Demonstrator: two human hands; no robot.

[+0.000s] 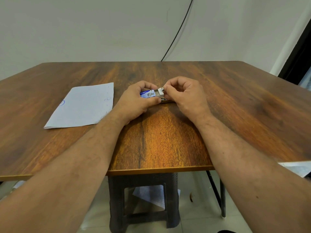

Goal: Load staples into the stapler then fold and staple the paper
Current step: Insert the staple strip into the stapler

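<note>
At mid-table the left hand (pixel 136 100) grips the blue staple box (pixel 148 94) while the right hand (pixel 183 93) pinches the open white flap (pixel 161 90) at the box's end, and the paper (pixel 82 106) lies flat well left of both hands.

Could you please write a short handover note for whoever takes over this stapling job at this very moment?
Left hand: grips the blue staple box by its sleeve.
Right hand: fingers pinch the white flap of the box's slid-out tray.
Both hands are over the middle of the table.
Paper: flat on the table, left of the hands, untouched.
Stapler: not visible in this view.
Done: box opened.
Left: take staples out, load stapler, fold and staple paper.
</note>
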